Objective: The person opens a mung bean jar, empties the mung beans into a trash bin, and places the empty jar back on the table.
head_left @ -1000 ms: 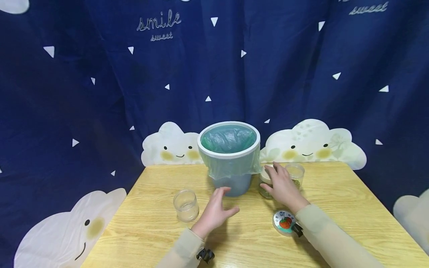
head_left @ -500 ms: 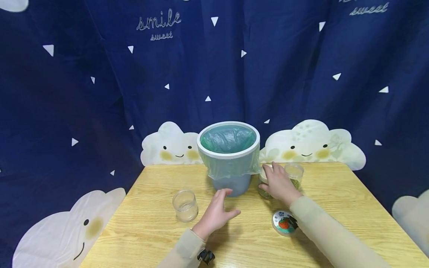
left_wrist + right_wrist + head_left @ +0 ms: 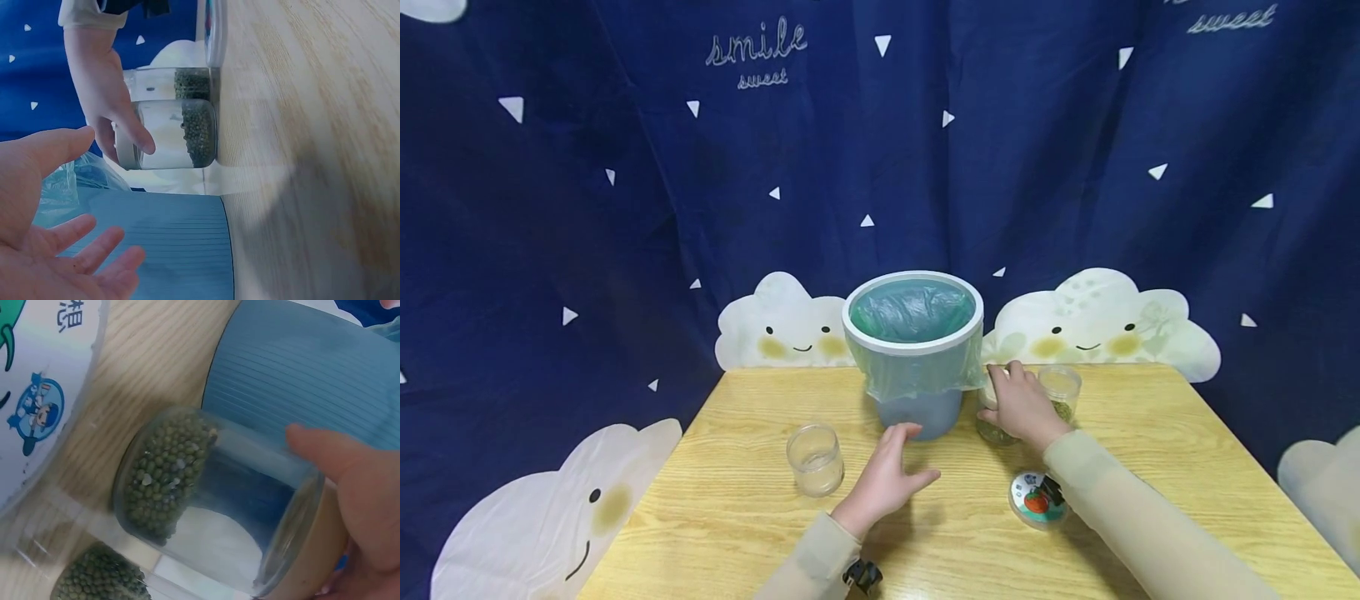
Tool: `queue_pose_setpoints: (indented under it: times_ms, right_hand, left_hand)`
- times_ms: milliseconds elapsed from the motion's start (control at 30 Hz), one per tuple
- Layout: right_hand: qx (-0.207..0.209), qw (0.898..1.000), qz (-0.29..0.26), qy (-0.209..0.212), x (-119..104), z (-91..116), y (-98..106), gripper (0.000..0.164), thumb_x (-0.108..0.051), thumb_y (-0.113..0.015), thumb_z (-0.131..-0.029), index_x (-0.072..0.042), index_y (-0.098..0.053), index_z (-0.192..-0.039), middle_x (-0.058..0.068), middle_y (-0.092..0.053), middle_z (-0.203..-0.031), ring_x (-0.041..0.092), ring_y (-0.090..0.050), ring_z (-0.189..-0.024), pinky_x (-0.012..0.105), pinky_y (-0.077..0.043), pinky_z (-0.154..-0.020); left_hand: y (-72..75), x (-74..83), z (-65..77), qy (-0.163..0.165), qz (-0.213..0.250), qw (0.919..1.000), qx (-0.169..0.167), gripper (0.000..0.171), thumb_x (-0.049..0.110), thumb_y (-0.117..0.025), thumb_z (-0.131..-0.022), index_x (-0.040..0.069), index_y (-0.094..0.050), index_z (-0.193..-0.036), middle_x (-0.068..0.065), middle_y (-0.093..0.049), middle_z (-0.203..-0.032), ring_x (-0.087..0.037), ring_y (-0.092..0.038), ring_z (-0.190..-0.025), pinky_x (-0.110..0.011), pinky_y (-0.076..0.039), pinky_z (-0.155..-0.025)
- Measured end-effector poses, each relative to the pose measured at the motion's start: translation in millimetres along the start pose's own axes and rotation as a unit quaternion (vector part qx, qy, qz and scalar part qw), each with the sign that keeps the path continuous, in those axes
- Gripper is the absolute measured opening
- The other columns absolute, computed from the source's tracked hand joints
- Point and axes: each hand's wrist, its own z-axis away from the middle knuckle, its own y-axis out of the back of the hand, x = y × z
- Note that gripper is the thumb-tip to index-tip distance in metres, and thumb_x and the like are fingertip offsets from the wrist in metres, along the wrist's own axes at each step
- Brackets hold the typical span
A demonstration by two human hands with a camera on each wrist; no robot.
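The grip of the right hand (image 3: 1026, 410) is fastened round the top of a clear, cylindrical jar (image 3: 162, 150) with a pale round lid (image 3: 127, 153), reaching onto it from above. In the left wrist view I can see the thumb lying along the clear wall beside the lid. Small round green beans (image 3: 165, 478) fill the lower part of the jar. It looks upright on the light, wood-grained surface (image 3: 955, 546), just to the right of a blue-grey plastic bin (image 3: 925, 417); whether the two touch, I can't tell.

Over on the other side, the grip of the left hand (image 3: 883, 485) is released, thumb and fingers spread apart in front of the bin. Near it, to the left, stands a clear, round, colourless container (image 3: 815, 467).

A second clear, cylindrical jar (image 3: 1063, 385), with green beans at its bottom, stands close by on the right of the gripped one. Nearer the person, a flat white disc printed with a red tomato (image 3: 1030, 502) lies picture side up, partly hidden by a small black device (image 3: 1051, 490) on the right wrist.

The bin has a white oval rim (image 3: 912, 348) and a translucent green liner (image 3: 917, 312) folded over it. Behind everything hangs a dark blue curtain (image 3: 625, 250) with white triangles and smiling clouds.
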Motion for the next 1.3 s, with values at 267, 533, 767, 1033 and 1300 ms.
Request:
queue_pose_setpoints:
  times_ms: [267, 533, 767, 1033, 1300]
  right_hand:
    - [-0.001, 0.998, -0.051, -0.023, -0.9, 0.2, -1.1, 0.076, -0.033, -0.088, -0.078, 0.000, -0.052, -0.137, 0.033, -0.049, -0.122, 0.048, -0.060, -0.094, 0.059, -0.054, -0.080]
    - [-0.001, 0.998, -0.057, -0.027, -0.6, 1.0, -4.3, 0.071, -0.031, -0.087, -0.080, -0.001, -0.052, -0.135, 0.036, -0.053, -0.123, 0.054, -0.058, -0.103, 0.064, -0.053, -0.084]
    - [0.025, 0.998, -0.060, -0.006, 2.3, 5.9, -7.2, 0.071, -0.034, -0.086, -0.080, -0.002, -0.052, -0.133, 0.032, -0.055, -0.120, 0.051, -0.056, -0.098, 0.062, -0.052, -0.084]
    - [0.021, 0.995, -0.098, -0.010, 0.4, 13.8, -2.6, 0.074, -0.036, -0.086, -0.081, -0.001, -0.053, -0.138, 0.032, -0.053, -0.128, 0.052, -0.052, -0.107, 0.062, -0.051, -0.087]
    - [0.058, 0.993, -0.100, -0.005, -5.1, 21.0, 25.6, 0.075, -0.032, -0.089, -0.077, 0.003, -0.055, -0.135, 0.032, -0.055, -0.121, 0.053, -0.054, -0.105, 0.061, -0.049, -0.085]
  left_hand:
    - [0.2, -1.3, -0.7, -0.003, -0.001, 1.0000, 0.004, 0.066, 0.026, -0.080, -0.091, 0.000, -0.048, -0.142, -0.016, -0.054, -0.139, -0.036, -0.052, -0.134, -0.052, -0.046, -0.111]
    - [2.5, -1.6, -0.8, -0.001, 0.004, 0.9999, 0.016, 0.063, 0.024, -0.079, -0.092, 0.000, -0.049, -0.142, -0.015, -0.055, -0.139, -0.034, -0.053, -0.133, -0.051, -0.045, -0.112]
    - [6.6, 0.5, -0.7, -0.008, 0.014, 0.9993, 0.033, 0.061, 0.022, -0.078, -0.092, 0.000, -0.049, -0.142, -0.015, -0.055, -0.138, -0.032, -0.054, -0.131, -0.049, -0.045, -0.112]
    - [16.1, 2.9, -1.1, -0.026, 0.035, 0.9973, 0.058, 0.061, 0.018, -0.080, -0.089, 0.000, -0.051, -0.139, -0.014, -0.058, -0.136, -0.031, -0.055, -0.128, -0.051, -0.045, -0.111]
    - [27.7, 4.7, -1.7, -0.040, 0.039, 0.9958, 0.073, 0.062, 0.022, -0.081, -0.089, 0.002, -0.051, -0.140, -0.014, -0.061, -0.137, -0.032, -0.056, -0.129, -0.053, -0.044, -0.112]
